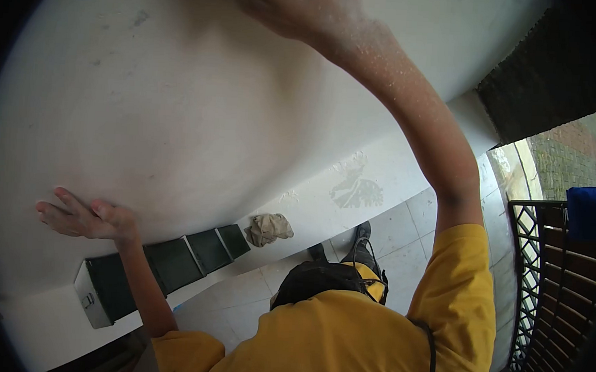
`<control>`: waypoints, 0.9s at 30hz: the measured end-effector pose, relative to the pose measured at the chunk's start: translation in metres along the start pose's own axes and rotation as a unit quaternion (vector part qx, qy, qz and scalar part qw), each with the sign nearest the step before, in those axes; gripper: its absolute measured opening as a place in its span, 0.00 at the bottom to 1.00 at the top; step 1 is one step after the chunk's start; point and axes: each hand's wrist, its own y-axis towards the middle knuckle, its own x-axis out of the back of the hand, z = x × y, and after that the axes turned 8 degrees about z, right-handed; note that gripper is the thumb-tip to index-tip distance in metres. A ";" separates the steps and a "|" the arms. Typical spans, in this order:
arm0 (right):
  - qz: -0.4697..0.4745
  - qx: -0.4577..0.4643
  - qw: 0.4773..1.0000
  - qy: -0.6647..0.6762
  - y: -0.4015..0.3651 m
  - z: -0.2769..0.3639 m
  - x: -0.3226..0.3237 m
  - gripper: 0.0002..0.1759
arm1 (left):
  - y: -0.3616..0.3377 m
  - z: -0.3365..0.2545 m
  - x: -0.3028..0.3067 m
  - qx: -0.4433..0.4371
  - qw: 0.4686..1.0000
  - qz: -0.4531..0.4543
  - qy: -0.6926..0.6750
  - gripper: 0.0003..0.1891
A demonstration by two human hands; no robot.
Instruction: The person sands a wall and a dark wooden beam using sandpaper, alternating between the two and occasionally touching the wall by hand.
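Note:
Against the pale wall [200, 105], my left hand [88, 219] rests with its fingers stretched out and apart, holding nothing. My right hand [309, 9] is raised high on the same wall at the top edge of the view. Its fingers are cut off by the frame, so whatever they may hold is hidden. White dust speckles my right wrist and forearm. Faint grey scuffs [141, 18] mark the wall to the left of my right hand.
Below my left hand, a dark green case [170, 263] with metal bands sits on a white ledge. Beside it lies a crumpled beige cloth [268, 230]. Flaked patches [357, 192] mark the ledge. A slatted bench [559, 270] stands at right on the tiled floor [405, 226], with blue cloth [584, 212] over it.

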 end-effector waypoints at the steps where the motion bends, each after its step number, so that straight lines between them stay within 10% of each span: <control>1: 0.102 -0.025 0.994 0.039 -0.020 0.011 0.010 0.31 | 0.001 -0.002 0.001 0.003 1.000 0.000 0.000 0.30; 3: 0.301 -0.095 0.944 0.094 -0.060 0.034 0.030 0.24 | 0.002 -0.004 0.002 0.004 1.000 0.000 0.004 0.29; 5: 0.139 0.027 0.990 -0.006 -0.117 0.040 0.027 0.28 | 0.004 -0.005 0.001 0.003 1.000 -0.003 0.010 0.29; 10: 0.334 0.054 0.928 0.154 -0.306 0.056 0.056 0.33 | 0.005 -0.012 0.002 0.020 1.000 -0.007 0.015 0.28; 14: 0.617 -0.063 0.757 0.207 -0.450 0.104 0.156 0.35 | 0.001 -0.011 0.004 0.039 0.999 -0.008 0.020 0.28; 16: 0.768 -0.173 0.578 0.214 -0.548 0.127 0.243 0.33 | 0.001 -0.016 0.004 0.066 0.998 -0.007 0.021 0.28; 21: 0.843 -0.453 0.263 0.121 -0.619 0.133 0.465 0.28 | -0.035 -0.094 -0.014 0.210 0.975 0.061 -0.038 0.32; 25: 0.808 -0.532 0.234 0.102 -0.660 0.136 0.595 0.27 | -0.100 -0.242 -0.006 0.186 0.926 0.298 -0.139 0.39; 27: 0.786 -0.563 0.241 0.083 -0.638 0.132 0.625 0.28 | -0.151 -0.309 0.017 0.141 0.813 0.487 -0.287 0.38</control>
